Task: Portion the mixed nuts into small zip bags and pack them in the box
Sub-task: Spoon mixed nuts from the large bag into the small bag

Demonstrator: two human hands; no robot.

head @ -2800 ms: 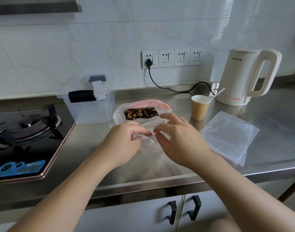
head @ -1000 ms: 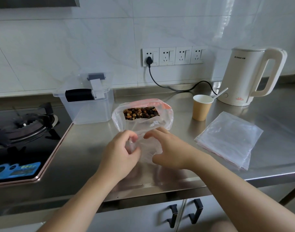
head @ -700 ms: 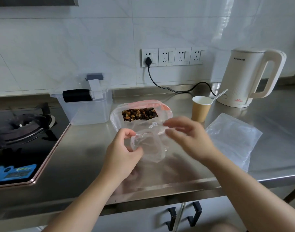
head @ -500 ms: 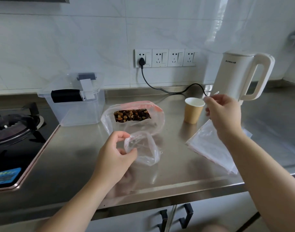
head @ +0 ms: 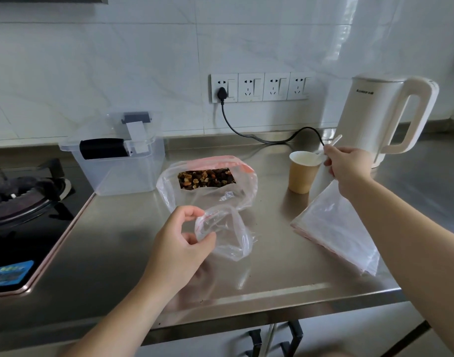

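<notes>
My left hand (head: 180,243) holds a small clear zip bag (head: 225,233) by its open mouth, just above the steel counter (head: 117,253). Behind it stands a large clear bag (head: 207,184) with a pink zip strip, holding mixed nuts (head: 206,178). My right hand (head: 345,164) pinches the handle of a white plastic spoon (head: 332,145) that sits in a tan paper cup (head: 301,172). A stack of empty zip bags (head: 334,228) lies on the counter under my right forearm. The clear plastic box (head: 117,161) with a lid stands at the back left.
A white electric kettle (head: 383,117) stands at the back right, its black cord running to wall sockets (head: 259,86). A gas hob (head: 22,202) fills the left side. The counter's front edge runs above cabinet doors with black handles (head: 295,336).
My right hand left the small bag and moved right to the cup, where it took hold of the spoon. My left hand kept the small bag, its mouth now open.
</notes>
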